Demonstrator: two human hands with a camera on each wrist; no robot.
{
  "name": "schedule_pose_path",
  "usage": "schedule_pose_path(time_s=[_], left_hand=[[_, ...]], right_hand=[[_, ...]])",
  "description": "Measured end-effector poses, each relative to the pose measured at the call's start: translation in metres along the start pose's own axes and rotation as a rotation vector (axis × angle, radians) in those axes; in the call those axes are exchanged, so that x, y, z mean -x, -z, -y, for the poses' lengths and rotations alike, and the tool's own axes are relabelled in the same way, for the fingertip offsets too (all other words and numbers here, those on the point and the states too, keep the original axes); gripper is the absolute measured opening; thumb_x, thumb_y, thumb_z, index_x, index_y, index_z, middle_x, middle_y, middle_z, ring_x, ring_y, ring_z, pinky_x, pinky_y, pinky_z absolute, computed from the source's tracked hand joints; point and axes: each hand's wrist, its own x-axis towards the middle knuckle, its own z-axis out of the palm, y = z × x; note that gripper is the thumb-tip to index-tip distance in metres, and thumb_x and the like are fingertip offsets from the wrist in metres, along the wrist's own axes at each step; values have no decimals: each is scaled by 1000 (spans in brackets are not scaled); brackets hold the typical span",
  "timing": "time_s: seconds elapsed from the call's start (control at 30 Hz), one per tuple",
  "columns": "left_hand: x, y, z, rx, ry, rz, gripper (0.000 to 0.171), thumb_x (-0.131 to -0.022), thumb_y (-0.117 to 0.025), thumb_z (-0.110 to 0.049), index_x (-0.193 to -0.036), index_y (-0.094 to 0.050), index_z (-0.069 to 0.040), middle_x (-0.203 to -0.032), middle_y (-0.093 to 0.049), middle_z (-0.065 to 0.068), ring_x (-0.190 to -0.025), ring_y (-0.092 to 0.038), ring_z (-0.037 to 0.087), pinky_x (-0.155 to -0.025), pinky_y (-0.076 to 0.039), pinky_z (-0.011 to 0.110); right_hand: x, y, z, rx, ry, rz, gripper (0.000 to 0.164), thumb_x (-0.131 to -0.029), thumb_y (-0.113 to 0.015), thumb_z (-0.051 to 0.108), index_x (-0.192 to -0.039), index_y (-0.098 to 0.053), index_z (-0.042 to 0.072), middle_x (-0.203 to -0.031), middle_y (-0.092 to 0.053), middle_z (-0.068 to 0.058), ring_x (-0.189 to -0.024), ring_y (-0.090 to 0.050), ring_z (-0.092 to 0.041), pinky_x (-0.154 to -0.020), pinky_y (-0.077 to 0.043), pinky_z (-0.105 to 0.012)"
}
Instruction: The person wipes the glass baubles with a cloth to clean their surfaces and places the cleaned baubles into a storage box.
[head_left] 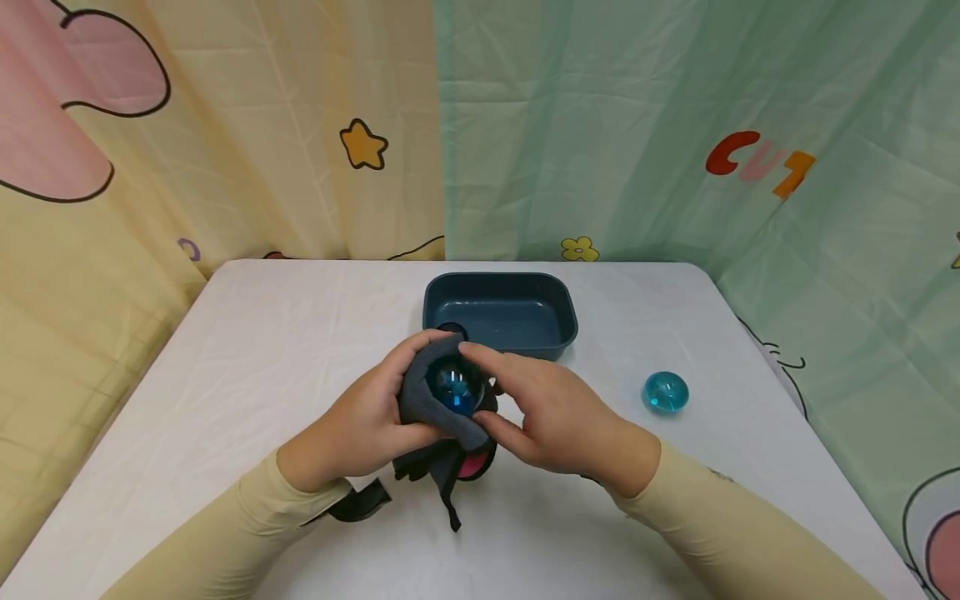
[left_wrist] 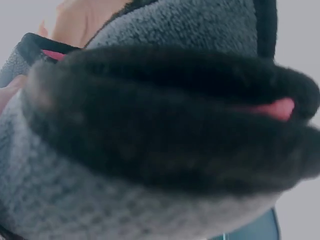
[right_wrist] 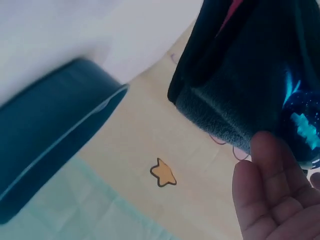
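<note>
My left hand (head_left: 367, 417) grips a grey fleecy cloth (head_left: 416, 396) with black edging, bunched around a clear blue glass ball (head_left: 456, 390). From the right, my right hand (head_left: 551, 404) holds the ball, its fingers at the upper edge and thumb at the lower edge. Pink shows in the cloth's folds below the hands, and a narrow black end hangs down. In the left wrist view the cloth (left_wrist: 165, 125) fills most of the picture. The right wrist view has curled fingers (right_wrist: 272, 175) against the cloth beside the shiny ball (right_wrist: 302, 125).
A dark blue rectangular tub (head_left: 562, 321) stands behind the hands on the white-covered table (head_left: 300, 333). To the right lies a second ball, turquoise and see-through (head_left: 665, 392). Patterned curtains (head_left: 525, 125) hang along the back and sides.
</note>
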Motion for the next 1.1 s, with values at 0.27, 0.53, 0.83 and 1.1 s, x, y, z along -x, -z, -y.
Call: schedule_pose_path(time_s=[0.27,0.53,0.83,1.1], left_hand=[[-1,-1,-1,3,27,34,89,-88,-85,-5,-160,-33,-16,-152,-54,8,-132,-60,21,-110,-50,26],[-2,-2,-1,-47,46,57,90,-88,-86,-8,-159,-33,-18,-148,-57,5,-130,-61,19,-111,-51,34],[-2,1,3,30,8,17,89,-87,-84,-2,-160,-34,-14,-150,-55,7,-129,-61,21,-108,-51,27],[-2,0,0,10,27,52,88,-90,-84,-7,-160,-32,-17,-150,-56,7,-129,-62,20,-109,-51,28]], right_hand=[[-1,-4,-1,122,47,-37,65,-92,-83,18,-147,-52,5,-104,-78,-3,-88,-74,-14,-79,-61,-28],[-2,-8,1,-196,-264,85,50,-103,-70,29,-138,-53,-1,-95,-78,-1,-81,-71,-7,-70,-56,-22],[-2,-6,-3,-54,-7,22,70,-97,-76,13,-156,-39,4,-122,-75,-6,-102,-74,-15,-87,-61,-30],[-1,-6,-4,97,33,-23,64,-93,-82,17,-147,-49,3,-90,-76,0,-78,-70,-12,-71,-57,-25]])
